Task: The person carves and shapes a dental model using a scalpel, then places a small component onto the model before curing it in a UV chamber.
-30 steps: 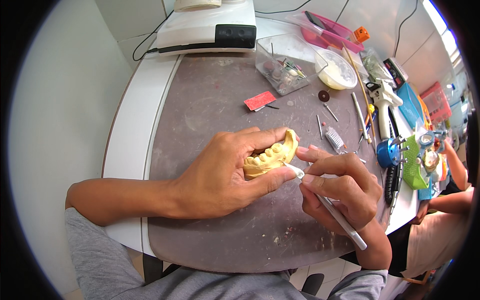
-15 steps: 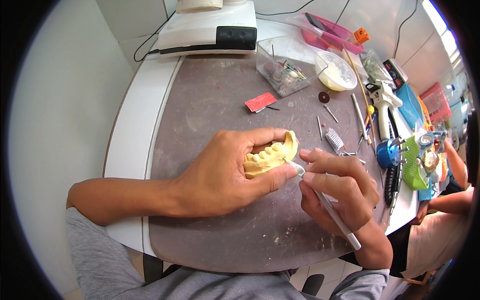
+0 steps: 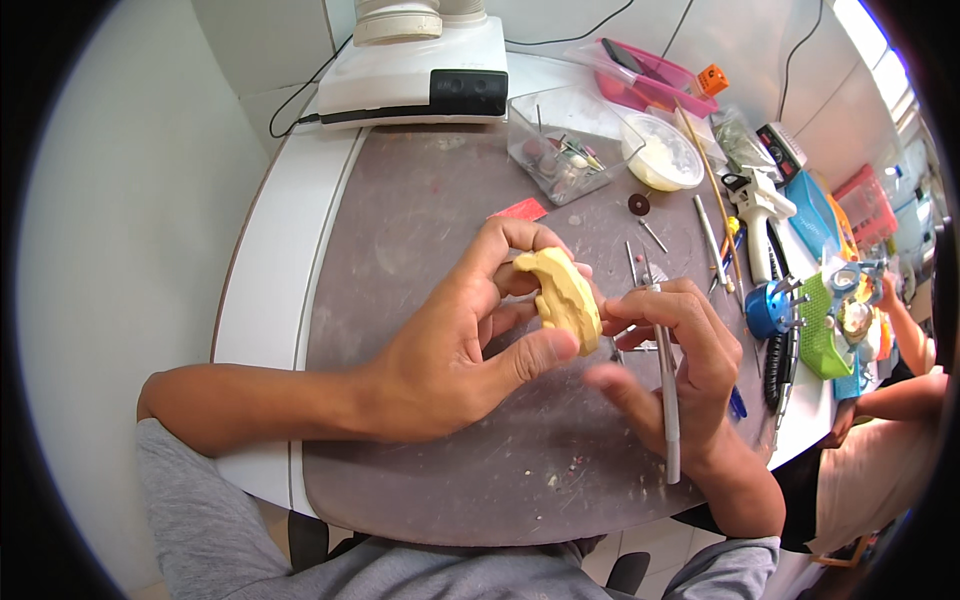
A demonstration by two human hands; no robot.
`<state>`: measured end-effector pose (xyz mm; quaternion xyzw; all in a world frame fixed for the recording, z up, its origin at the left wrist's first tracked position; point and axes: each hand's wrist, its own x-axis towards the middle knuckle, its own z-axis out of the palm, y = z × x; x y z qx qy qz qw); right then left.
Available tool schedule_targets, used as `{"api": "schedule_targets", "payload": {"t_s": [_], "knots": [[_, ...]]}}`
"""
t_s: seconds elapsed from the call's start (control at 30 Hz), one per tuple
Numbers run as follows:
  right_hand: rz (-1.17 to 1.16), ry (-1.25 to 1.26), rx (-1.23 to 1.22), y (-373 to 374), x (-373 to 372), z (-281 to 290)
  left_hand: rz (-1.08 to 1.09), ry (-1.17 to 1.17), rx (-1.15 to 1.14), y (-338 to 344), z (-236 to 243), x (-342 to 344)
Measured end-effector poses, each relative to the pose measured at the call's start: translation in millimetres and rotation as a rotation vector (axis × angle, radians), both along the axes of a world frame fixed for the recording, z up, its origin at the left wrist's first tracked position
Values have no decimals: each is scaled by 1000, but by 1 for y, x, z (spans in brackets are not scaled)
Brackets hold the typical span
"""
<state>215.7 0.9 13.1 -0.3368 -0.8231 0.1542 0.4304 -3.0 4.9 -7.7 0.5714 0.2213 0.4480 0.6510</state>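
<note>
My left hand [image 3: 445, 360] is closed around a yellow plaster dental cast [image 3: 560, 295], which is tilted up on its side with its thumb along the lower edge and fingers behind. My right hand [image 3: 690, 370] grips a slim silver handled tool [image 3: 665, 390] between its fingers, the tool upright with its thin tip pointing away from me. Its index fingertip is close beside the cast's right side; whether it touches, I cannot tell. The thumb is lifted off the handle, below the cast. Both hands are over a worn brown mat [image 3: 430, 490] on the desk.
Behind are a white machine [image 3: 410, 80], red card [image 3: 520, 208], clear box of burs [image 3: 570, 160], round tub [image 3: 660, 155] and pink tray [image 3: 650, 80]. Rightward lie a white handpiece [image 3: 762, 220], blue holder [image 3: 768, 308], green basket [image 3: 825, 335] and another person's arm [image 3: 905, 330].
My left hand has turned the cast from lying lengthwise to tilted on end. My right hand's tool has swung upright, its tip moved away from the cast, and the thumb has lifted.
</note>
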Motion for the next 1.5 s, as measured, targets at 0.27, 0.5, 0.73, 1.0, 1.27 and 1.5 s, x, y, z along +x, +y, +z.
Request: {"api": "schedule_targets", "payload": {"t_s": [0.27, 0.5, 0.73, 1.0, 1.27, 1.5], "knots": [[13, 33, 55, 0, 9, -4, -61, -24, -47, 2, 3, -1], [146, 33, 233, -7, 1, 5, -85, 52, -40, 1, 1, 0], [166, 4, 171, -5, 0, 7, -93, 148, 35, 3, 4, -4], [148, -37, 201, -4, 0, 5, -119, 131, 57, 4, 4, -3], [127, -52, 265, -5, -3, 5, -95, 138, 62, 3, 4, -3], [105, -38, 279, -5, -6, 2, -40, 111, 63, 1, 2, -2]]}}
